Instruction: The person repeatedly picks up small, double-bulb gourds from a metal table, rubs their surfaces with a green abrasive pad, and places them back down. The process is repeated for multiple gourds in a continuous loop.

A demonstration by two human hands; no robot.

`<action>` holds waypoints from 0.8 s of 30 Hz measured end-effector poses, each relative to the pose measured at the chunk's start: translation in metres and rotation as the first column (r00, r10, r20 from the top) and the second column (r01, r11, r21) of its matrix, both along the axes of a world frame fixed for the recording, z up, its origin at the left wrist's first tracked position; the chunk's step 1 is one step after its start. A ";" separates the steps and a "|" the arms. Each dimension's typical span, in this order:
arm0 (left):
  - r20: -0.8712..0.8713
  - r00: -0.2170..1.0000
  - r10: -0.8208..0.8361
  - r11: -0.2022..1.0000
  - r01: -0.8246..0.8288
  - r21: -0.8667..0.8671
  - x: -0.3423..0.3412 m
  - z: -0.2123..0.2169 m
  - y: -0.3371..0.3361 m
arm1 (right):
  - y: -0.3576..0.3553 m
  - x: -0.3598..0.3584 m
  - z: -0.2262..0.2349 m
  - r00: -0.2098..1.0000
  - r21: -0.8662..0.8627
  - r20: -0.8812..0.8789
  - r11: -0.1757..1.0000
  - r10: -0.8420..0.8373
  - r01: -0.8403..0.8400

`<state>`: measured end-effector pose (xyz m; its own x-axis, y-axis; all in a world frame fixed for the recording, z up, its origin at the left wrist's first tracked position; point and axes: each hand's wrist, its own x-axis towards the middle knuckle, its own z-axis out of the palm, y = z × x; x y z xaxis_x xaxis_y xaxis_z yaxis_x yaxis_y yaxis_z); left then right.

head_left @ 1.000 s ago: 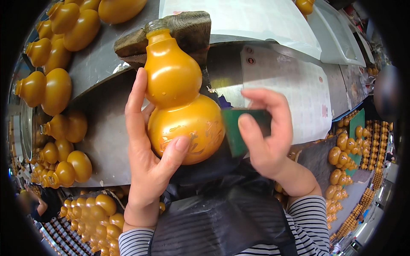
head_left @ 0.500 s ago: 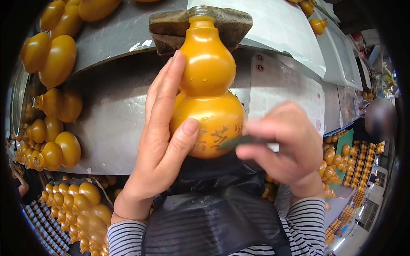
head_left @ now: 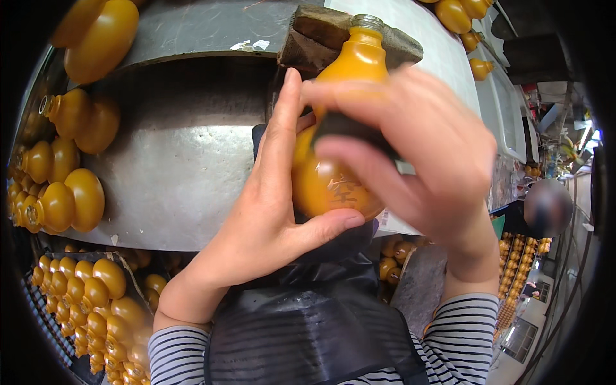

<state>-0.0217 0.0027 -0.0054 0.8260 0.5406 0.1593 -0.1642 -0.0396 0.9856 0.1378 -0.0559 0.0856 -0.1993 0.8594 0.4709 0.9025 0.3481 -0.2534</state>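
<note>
A yellow gourd-shaped bottle (head_left: 314, 189) lies with its clear threaded neck against a notched wooden block (head_left: 314, 35) and its base toward me. My left hand (head_left: 260, 208) steadies it, fingers along the left side and thumb across the lower bulb. Over the bottle's waist, my blurred right hand (head_left: 436, 151) pinches a dark, flat pad (head_left: 353, 131) between thumb and fingers. The pad is at the bottle's surface; I cannot tell exactly where it touches. Brownish brushed characters show on the lower bulb. My right hand hides much of the upper bulb.
Similar yellow gourd bottles (head_left: 80, 199) stand along the left side of the metal bench (head_left: 186, 173). More fill a crate (head_left: 106, 289) at lower left. White sheet (head_left: 443, 45) covers the bench at far right. A person (head_left: 548, 208) is off to the right.
My right hand has moved up and left with the dark pad, from the lower bulb's right side to the waist. The bottle appears turned, showing a different character. The view has shifted.
</note>
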 end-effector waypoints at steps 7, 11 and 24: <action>0.088 0.996 -0.026 0.999 0.030 -0.043 0.001 -0.006 0.008 | -0.009 -0.004 0.004 0.996 -0.045 0.013 0.995 -0.092 0.092; 0.140 0.989 -0.051 0.983 0.075 -0.169 -0.005 -0.005 0.011 | -0.044 -0.011 -0.012 0.981 0.080 0.166 0.993 -0.098 0.086; 0.083 0.994 -0.064 0.997 0.061 0.045 -0.001 -0.004 0.008 | -0.085 -0.048 -0.074 0.984 0.320 0.176 0.946 -0.012 -0.046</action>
